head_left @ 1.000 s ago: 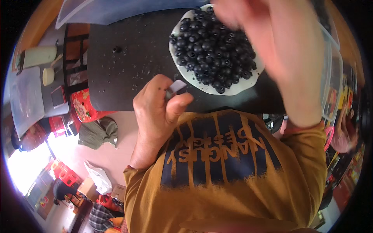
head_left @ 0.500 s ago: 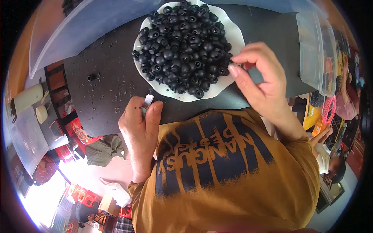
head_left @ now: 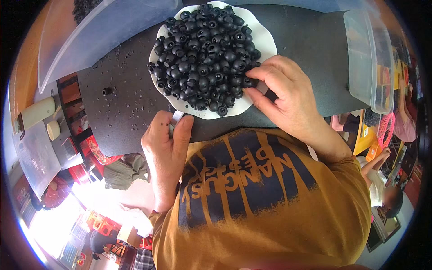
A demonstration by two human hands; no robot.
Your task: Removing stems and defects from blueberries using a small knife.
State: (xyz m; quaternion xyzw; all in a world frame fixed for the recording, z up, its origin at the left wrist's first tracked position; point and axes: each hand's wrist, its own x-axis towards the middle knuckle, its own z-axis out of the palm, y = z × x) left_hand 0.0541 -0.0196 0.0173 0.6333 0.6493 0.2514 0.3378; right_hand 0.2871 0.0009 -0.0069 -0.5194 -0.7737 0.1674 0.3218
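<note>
A white scalloped plate (head_left: 266, 41) is heaped with small black round pieces (head_left: 202, 49), many with a hole in one end; they look like rubber or plastic. At the heap's right edge my right hand (head_left: 288, 96) has its thumb and index finger around one black round piece (head_left: 250, 82), still against the others. Below the plate's near left rim, my left hand (head_left: 163, 139) is closed around a small flat silver metal tool (head_left: 177, 118). Only the tool's end shows between thumb and forefinger; the rest is hidden in the hand.
On the dark table (head_left: 130, 121), black crumbs and one loose black piece (head_left: 106, 91) lie at the left. A clear plastic bin (head_left: 103, 33) stands far left, and another clear bin (head_left: 366, 63) at the right. Other people (head_left: 390, 198) sit beyond the right side.
My right hand has moved left, its fingers closing around a piece at the heap's edge. The plate appears slightly further left in view. My left hand keeps hold of the metal tool.
</note>
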